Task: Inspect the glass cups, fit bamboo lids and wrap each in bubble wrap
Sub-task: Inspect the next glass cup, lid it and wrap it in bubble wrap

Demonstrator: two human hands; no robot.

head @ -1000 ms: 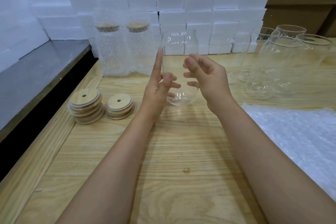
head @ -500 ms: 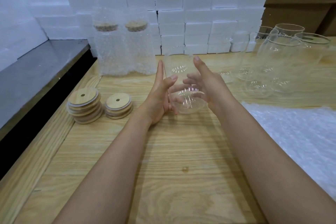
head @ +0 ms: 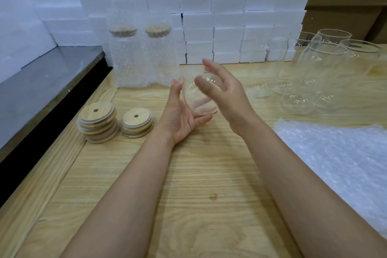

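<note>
Head view: cradling between left hand (head: 180,119) and right hand (head: 228,98) one glass cup (head: 199,100) over the table (head: 188,174), fingers spread open, no curled grip.
Could slip from loose palms and crack on the table. Counted: two bamboo lid stacks (head: 97,120), two wrapped cups (head: 125,58), at least five bare cups (head: 322,73), one bubble wrap sheet (head: 335,163).

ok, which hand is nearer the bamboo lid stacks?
Left. Left hand is just right of the lid stacks, against the glass cup; right hand is farther right, across the cup.

No legible txt, labels, nos. or signs anywhere.
</note>
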